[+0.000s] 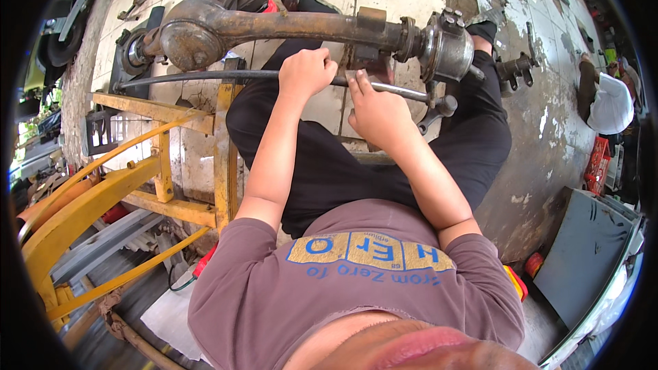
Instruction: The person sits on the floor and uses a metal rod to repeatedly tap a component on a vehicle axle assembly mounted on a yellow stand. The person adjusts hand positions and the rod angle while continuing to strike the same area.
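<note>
A long tie rod (226, 75) runs left to right above my lap, dark on the left and shiny on the right, with a jointed end (442, 107) at the right. My left hand (306, 72) is closed around its middle. Just right of that, my right hand (382, 115) lays outstretched fingers against the rod, the thumb held apart below it. Beyond the rod, and close to it, lies a rusty axle housing (295, 25) with a rounded bulge on the left. A bare metal hub (445, 46) forms its right end.
A yellow metal frame (225, 157) stands at my left, close to my knee. Loose metal parts (517, 68) lie on the tiled floor at the right. A grey panel (582, 257) leans at the lower right, near a red crate (598, 164) and a white bag (611, 104).
</note>
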Available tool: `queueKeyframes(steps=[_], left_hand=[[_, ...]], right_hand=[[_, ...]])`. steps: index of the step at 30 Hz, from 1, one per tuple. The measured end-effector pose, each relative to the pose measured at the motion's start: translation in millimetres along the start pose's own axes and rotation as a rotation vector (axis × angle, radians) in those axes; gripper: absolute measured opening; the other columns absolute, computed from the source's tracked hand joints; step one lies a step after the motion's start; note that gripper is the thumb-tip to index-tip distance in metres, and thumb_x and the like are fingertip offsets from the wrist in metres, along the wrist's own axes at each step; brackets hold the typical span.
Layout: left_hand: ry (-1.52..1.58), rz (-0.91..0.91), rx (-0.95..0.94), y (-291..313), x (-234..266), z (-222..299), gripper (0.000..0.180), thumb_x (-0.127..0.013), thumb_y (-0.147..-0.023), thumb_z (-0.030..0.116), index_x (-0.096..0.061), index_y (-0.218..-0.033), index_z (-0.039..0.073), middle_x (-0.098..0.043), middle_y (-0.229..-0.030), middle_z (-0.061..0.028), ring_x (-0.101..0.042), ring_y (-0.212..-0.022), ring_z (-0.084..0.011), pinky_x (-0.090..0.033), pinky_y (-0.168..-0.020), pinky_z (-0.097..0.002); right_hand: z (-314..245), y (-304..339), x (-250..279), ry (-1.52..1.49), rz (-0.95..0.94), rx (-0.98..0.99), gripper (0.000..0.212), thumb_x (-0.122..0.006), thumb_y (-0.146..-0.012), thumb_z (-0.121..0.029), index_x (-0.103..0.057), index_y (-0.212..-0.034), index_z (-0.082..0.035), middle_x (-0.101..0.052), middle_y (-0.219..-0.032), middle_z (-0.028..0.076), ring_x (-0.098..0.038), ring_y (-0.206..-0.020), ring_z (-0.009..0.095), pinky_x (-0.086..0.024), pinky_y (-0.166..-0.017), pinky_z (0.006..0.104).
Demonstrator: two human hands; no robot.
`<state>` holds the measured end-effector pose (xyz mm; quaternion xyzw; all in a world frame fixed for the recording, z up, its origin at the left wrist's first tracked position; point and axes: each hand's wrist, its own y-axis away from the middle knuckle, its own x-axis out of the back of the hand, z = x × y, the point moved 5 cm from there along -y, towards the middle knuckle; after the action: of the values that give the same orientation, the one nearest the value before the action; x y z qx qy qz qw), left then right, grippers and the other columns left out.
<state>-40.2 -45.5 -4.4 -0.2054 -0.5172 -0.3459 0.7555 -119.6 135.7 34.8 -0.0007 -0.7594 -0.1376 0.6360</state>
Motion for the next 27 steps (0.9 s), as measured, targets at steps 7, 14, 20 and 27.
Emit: queueKeyframes(steps=[7,14,20,27], left_hand=[[0.005,0.086,-0.020,-3.5,0.4,-1.1,0.024,-0.068,-0.093,0.030,-0.081,-0.089,0.009,-0.079,-0.083,-0.0198,-0.078,-0.081,-0.0412,-0.064,-0.076,-0.0539],[0.021,0.041,-0.012,-0.9,0.4,1.7,0.023,-0.067,-0.093,0.029,-0.080,-0.092,0.009,-0.079,-0.085,-0.0197,-0.079,-0.083,-0.0415,-0.063,-0.077,-0.0541],[0.035,0.053,-0.014,0.1,0.3,1.0,0.025,-0.068,-0.090,0.030,-0.080,-0.088,0.008,-0.079,-0.084,-0.0201,-0.078,-0.081,-0.0416,-0.064,-0.077,-0.0535],[0.046,0.053,-0.026,-0.6,-1.4,-0.6,0.023,-0.068,-0.091,0.030,-0.080,-0.090,0.010,-0.079,-0.084,-0.0194,-0.078,-0.081,-0.0417,-0.063,-0.077,-0.0536]], right_hand=[[5.8,-3.9,10.7,-0.022,-0.091,0.017,0.078,-0.069,-0.094,-0.029,-0.052,-0.164,0.000,-0.053,-0.171,0.023,-0.084,-0.096,0.033,-0.069,-0.081,0.0461],[10.9,-10.4,2.0,-0.035,-0.044,0.023,0.081,-0.071,-0.094,-0.032,-0.050,-0.165,0.000,-0.056,-0.169,0.023,-0.084,-0.102,0.035,-0.069,-0.085,0.0468],[11.0,-13.1,10.1,-0.056,-0.085,-0.007,0.080,-0.076,-0.094,-0.035,-0.053,-0.162,0.000,-0.058,-0.167,0.023,-0.083,-0.107,0.035,-0.068,-0.088,0.0475],[9.0,-10.9,1.3,-0.043,-0.029,-0.008,0.082,-0.078,-0.093,-0.035,-0.053,-0.162,0.001,-0.057,-0.167,0.024,-0.083,-0.108,0.033,-0.068,-0.088,0.0463]])
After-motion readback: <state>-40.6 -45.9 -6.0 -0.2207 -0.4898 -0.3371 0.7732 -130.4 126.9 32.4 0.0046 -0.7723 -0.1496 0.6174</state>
